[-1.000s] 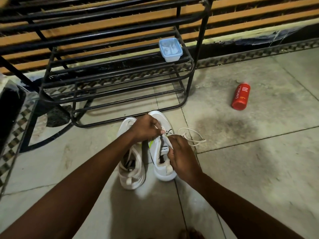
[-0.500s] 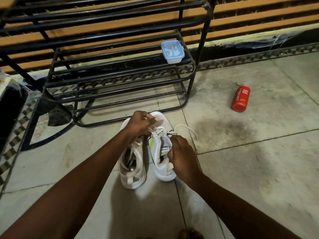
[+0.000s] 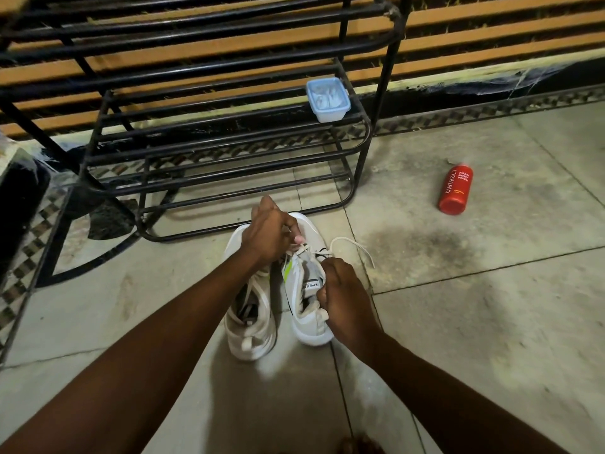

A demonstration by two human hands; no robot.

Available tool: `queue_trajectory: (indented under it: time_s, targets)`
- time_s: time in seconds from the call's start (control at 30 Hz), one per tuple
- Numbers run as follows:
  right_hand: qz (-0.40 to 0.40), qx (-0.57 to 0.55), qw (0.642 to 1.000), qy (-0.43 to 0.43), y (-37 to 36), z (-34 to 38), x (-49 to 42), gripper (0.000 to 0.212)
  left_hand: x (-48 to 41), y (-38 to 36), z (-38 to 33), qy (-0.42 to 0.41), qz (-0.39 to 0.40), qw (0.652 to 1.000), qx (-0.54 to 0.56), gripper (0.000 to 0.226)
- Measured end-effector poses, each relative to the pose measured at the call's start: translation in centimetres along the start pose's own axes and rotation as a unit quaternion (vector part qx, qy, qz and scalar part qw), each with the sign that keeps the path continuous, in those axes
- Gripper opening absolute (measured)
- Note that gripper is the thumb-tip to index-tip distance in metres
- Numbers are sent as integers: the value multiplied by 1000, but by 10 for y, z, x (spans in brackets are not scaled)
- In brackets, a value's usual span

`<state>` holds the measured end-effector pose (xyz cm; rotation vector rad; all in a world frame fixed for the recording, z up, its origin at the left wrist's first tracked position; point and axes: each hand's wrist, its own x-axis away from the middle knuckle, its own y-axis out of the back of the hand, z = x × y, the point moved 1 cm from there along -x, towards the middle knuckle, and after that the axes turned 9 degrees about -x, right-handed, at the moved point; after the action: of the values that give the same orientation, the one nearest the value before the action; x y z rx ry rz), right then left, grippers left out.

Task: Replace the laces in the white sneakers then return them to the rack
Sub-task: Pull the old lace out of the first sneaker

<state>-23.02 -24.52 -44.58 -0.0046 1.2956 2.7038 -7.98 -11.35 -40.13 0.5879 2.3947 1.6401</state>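
Both hands are busy with one white sneaker point(image 3: 309, 327) standing on the floor point(image 3: 474, 322). The left hand point(image 3: 266, 235) is pinching the lace point(image 3: 343, 238) with curled fingers above the front eyelets, and the right hand point(image 3: 343, 296) is gripping the same shoe at its tongue and collar. A loose lace end is trailing out at two o'clock from this shoe. The second sneaker point(image 3: 248, 337) is standing just beside it at nine o'clock — touching or not, I cannot tell. The black rack point(image 3: 229, 178) is standing at twelve o'clock from the pair, carrying a blue tub point(image 3: 328, 99); a red bottle point(image 3: 456, 189) is lying well apart at two o'clock.
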Motion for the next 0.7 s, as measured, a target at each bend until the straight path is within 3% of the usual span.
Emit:
queue_trajectory:
  time_s: [0.1,0.17,0.23,0.27,0.3,0.33,0.4,0.47,0.53,0.6,0.7]
  targets:
    - [-6,-17,1000,-1,-1,0,0,44,-2,6,0,46,-98,994,19,17]
    - [-9,-11,1000,6,-1,0,0,43,-4,13,-4,100,-148,973,143,16]
    - [-4,-2,1000,12,-2,-1,0,45,-6,14,-12,145,-163,927,305,15]
    - [-5,0,1000,14,-2,-1,0,45,-5,14,-15,157,-167,905,358,17]
    - [-9,2,1000,17,-2,-2,0,45,-3,14,-16,143,-171,904,364,19]
    - [-13,5,1000,19,-3,-2,0,43,0,14,-15,106,-172,922,329,21]
    - [-21,13,999,24,-4,-2,0,40,4,10,-7,-44,-121,985,112,15]
    - [-25,22,999,27,-5,-1,-1,39,6,3,-1,-148,-43,982,-109,7]
    - [-23,28,999,28,-5,-2,-1,39,6,-1,0,-149,10,972,-184,16]
    - [-23,32,999,25,-5,-2,-1,39,3,0,0,-122,41,974,-189,11]
    - [-23,35,999,22,-5,-1,-1,37,5,2,-4,-87,19,976,-199,4]
